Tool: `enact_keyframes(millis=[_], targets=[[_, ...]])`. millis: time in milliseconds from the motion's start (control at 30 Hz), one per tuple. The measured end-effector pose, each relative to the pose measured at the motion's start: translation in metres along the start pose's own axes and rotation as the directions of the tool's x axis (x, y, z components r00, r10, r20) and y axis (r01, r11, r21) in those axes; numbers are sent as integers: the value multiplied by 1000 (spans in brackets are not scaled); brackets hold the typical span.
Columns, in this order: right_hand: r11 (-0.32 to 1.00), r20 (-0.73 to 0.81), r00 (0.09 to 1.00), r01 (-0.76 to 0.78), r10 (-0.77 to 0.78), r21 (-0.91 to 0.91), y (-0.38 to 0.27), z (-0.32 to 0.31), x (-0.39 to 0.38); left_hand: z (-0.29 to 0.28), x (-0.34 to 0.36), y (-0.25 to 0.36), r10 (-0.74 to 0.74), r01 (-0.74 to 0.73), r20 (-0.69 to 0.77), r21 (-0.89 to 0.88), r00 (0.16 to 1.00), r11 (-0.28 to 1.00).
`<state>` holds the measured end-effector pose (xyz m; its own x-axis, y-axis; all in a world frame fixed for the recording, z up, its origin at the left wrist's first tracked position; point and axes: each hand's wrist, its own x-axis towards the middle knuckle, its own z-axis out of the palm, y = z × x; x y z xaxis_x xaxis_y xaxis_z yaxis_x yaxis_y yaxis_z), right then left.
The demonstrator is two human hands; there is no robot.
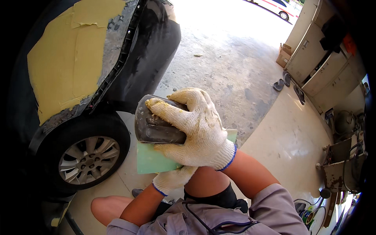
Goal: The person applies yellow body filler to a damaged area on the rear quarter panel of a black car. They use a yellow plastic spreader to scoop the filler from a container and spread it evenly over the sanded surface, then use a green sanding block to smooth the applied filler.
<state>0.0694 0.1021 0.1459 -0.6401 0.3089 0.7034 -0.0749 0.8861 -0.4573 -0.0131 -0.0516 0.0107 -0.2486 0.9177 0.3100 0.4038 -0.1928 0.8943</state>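
Gripping a dark sanding block (156,125) from above, gloved right hand (196,129) presses it onto a green abrasive sheet (150,160) — left hand (172,179) clasps the sheet's underside. Block looks stiff, light; sheet thin, floppy — hold by edges. Filler-patched car (78,58) nearby.

Two gloved hands are seen, the right (199,129) and the left (174,178). One grey sanding block (154,125) and one green sheet (150,160) are counted. One car (78,58) is shown, with one wheel (88,158) visible and one yellow filler patch (66,58). Three sandals (288,80) are counted on the floor. One cardboard box (284,55) and one cabinet (313,55) are seen. One further vehicle (278,6) is seen outside.
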Motion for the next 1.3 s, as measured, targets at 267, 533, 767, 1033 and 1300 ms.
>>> enact_keyframes(millis=[267,533,767,1033,1300], targets=[[986,15,989,-143,145,-89,91,-17,-114,-12,-6,-1,-302,250,-35,-473,953,845],[178,16,201,-829,980,-531,183,-44,-389,-43,-5,-11,-445,181,-55,-864,894,470],[188,-165,252,-927,954,-325,217,22,-382,-72,12,13,-500,97,-224,-838,837,537],[955,-173,985,28,25,296,-5,4,39,-74,52,41,-271,-2,-516,-467,812,884],[941,10,972,226,-236,250,-84,105,46,-119,-3,73,-191,-596,-804,-556,564,580]])
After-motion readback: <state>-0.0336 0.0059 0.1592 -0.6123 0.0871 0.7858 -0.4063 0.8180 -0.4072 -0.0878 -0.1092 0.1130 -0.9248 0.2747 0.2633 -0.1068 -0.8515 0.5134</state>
